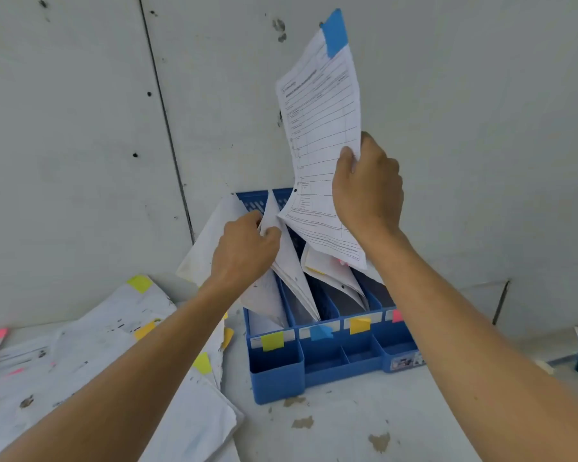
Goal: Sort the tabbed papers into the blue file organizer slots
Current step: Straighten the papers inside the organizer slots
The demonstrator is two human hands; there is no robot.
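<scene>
Two hands work at the blue file organizer (pixel 314 361). At 12 o'clock above its slots the right hand (pixel 367 185) pinches the edge of a printed sheet (pixel 321 135) with a blue tab (pixel 336 33); the print is too small to read. The left hand (pixel 244 248) grips the standing papers (pixel 294 278) in the left slots, its fingertips hidden among them. At 8 o'clock lie the loose tabbed papers (pixel 114 345), cut off by the frame edge.

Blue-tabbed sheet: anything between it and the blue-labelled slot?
Yes. Filed papers fan across the mouth of the blue-labelled slot, under the blue-tabbed sheet that the right hand holds. The left hand pinches their top edges, apparently parting them; no clear gap shows.
</scene>
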